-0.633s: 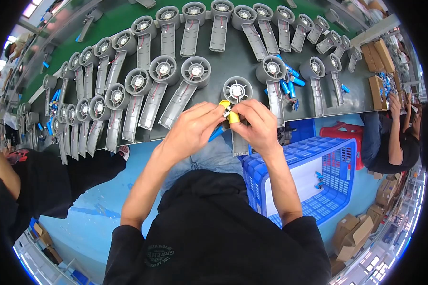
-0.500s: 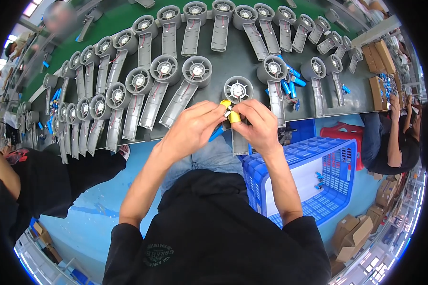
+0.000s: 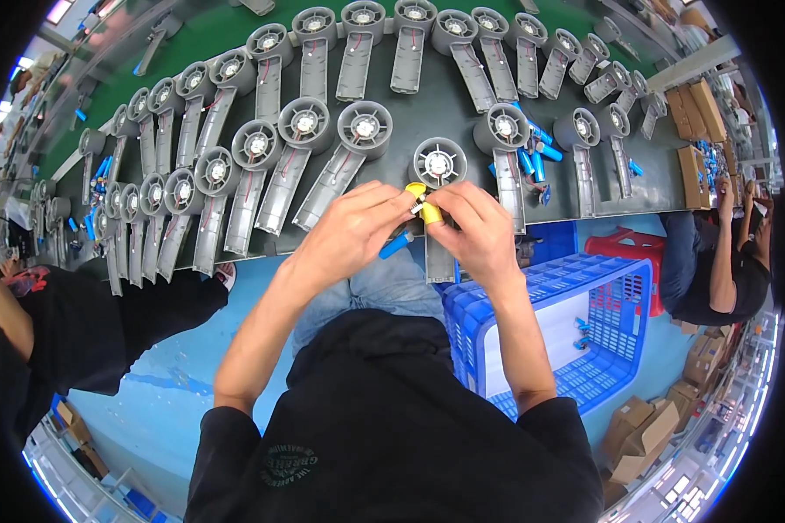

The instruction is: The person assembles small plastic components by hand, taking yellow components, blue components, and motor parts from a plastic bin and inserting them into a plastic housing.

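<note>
Where the two hands meet, near the middle of my view, a small, bright yellow piece [image 3: 415, 188] sits at the fingertips of the left hand [image 3: 344, 231], which I see pinched narrow around it. Just to its right, the right hand [image 3: 480, 234] grips a short, yellow, rounded piece [image 3: 432, 214] between thumb and fingers; I cannot tell whether the two yellow parts are joined. A tiny white part [image 3: 418, 207] shows in the narrow gap between the hands. Just below the left fingers I make out a small blue cylinder [image 3: 396, 245], though whether it is held or hanging I cannot tell.

Directly beyond the hands lies a grey plastic housing with a round, spoked fan head [image 3: 440, 163], its handle running behind them toward the near edge of the dark green tabletop [image 3: 432, 118]. Similar grey housings [image 3: 364, 129] spread left, right and far in curved rows, many with red wires along their handles. To the right I see a cluster of blue cylindrical cells [image 3: 545, 150].

Below the table's edge, on the near right, stands a blue lattice-walled plastic crate [image 3: 467, 344], with a red plastic stool [image 3: 626, 247] beyond it. Black-clad co-workers flank the scene, left [image 3: 70, 331] and right [image 3: 741, 283].
</note>
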`<move>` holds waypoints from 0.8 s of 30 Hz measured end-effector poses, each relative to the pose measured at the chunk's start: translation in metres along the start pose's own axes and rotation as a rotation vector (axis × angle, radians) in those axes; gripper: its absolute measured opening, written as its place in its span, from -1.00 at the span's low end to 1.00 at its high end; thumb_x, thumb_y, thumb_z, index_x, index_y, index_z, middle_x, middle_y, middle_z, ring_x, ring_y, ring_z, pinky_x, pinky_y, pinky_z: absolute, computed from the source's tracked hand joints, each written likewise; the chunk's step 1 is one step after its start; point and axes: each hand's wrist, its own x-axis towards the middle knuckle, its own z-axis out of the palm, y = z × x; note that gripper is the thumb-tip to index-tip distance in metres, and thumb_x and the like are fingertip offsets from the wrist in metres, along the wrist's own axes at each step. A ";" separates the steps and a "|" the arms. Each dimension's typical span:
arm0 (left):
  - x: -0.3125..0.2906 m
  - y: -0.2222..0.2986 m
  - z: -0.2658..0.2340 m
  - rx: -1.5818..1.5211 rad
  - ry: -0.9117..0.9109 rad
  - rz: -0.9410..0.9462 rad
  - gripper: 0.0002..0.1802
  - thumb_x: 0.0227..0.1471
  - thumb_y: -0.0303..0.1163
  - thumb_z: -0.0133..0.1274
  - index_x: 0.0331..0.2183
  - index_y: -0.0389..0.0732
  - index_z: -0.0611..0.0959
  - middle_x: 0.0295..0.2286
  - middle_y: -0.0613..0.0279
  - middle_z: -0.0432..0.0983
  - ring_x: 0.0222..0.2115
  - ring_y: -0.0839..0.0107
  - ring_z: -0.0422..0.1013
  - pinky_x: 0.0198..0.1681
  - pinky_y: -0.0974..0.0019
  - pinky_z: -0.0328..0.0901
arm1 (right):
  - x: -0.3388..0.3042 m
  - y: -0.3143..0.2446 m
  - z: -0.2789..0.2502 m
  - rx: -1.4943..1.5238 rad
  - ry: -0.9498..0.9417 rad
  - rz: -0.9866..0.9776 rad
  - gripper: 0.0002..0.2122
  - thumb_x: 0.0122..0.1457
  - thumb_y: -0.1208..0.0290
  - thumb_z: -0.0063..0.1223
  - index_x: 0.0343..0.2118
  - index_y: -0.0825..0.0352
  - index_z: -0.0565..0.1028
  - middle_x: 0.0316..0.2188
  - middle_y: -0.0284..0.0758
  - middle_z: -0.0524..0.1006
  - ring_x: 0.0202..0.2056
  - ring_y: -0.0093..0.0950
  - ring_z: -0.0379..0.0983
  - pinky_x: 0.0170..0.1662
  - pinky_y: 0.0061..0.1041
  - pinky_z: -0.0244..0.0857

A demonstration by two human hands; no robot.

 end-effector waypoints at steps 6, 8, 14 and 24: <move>-0.011 0.011 0.012 -0.112 0.197 -0.245 -0.76 0.06 -0.60 0.13 -0.18 -0.44 0.60 -0.36 0.02 0.54 -0.40 0.23 0.51 -0.33 0.32 0.38 | -0.030 -0.042 -0.009 0.044 -0.022 0.653 -0.69 0.04 0.62 0.22 -0.11 0.40 0.54 -0.40 -0.33 0.57 -0.49 -0.58 0.48 -0.48 -0.64 0.28; -0.014 0.016 0.019 -0.357 0.195 -0.408 -0.73 0.14 -0.59 0.06 -0.08 -0.41 0.57 -0.31 0.09 0.55 -0.40 0.40 0.50 -0.32 0.36 0.40 | -0.046 -0.041 -0.005 0.240 -0.083 0.914 -0.70 0.13 0.60 0.14 -0.05 0.45 0.52 -0.38 -0.36 0.59 -0.47 -0.66 0.46 -0.44 -0.71 0.27; 0.036 0.015 -0.025 -0.855 0.256 -0.554 -0.68 0.23 -0.48 0.01 0.01 -0.36 0.47 -0.35 0.17 0.56 -0.47 0.54 0.46 -0.37 0.43 0.38 | 0.014 -0.040 -0.033 0.578 0.049 0.971 -0.73 0.20 0.58 0.09 -0.05 0.55 0.51 -0.33 -0.37 0.60 -0.36 -0.68 0.48 -0.28 -0.71 0.34; 0.195 -0.186 -0.181 -0.198 0.450 -0.634 -0.72 0.13 -0.38 0.07 -0.18 -0.37 0.61 -0.49 0.21 0.59 -0.59 0.52 0.43 -0.46 0.41 0.33 | 0.300 0.125 0.076 0.267 -0.301 0.462 -0.70 0.17 0.33 0.04 -0.16 0.44 0.60 -0.48 -0.32 0.60 -0.56 -0.58 0.47 -0.47 -0.54 0.36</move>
